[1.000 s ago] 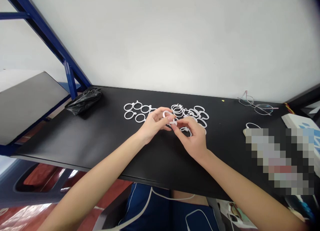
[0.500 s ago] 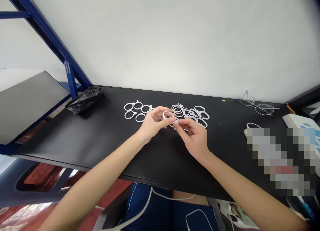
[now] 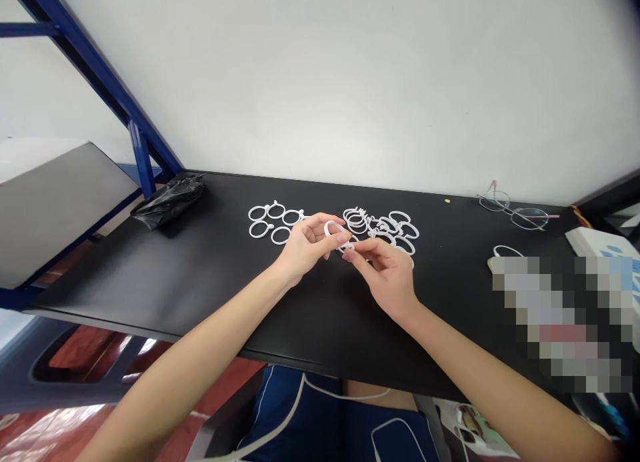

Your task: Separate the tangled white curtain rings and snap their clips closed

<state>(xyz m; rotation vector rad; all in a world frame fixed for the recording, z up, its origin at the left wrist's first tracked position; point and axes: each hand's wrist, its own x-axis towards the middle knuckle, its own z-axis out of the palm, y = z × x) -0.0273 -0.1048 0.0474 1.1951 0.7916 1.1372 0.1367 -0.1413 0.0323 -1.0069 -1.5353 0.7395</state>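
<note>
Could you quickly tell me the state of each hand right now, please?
Left hand: closed, pinching a white ring.
Right hand: closed, fingertips pinching the same white ring's near end.

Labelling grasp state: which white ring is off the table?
The ring pinched between left hand and right hand. The left cluster and right pile lie flat on the black table.

No writing can be read anywhere; the white box [image 3: 603, 247] at the bench's [image 3: 200, 275] right edge shows only blurred blue marks.
</note>
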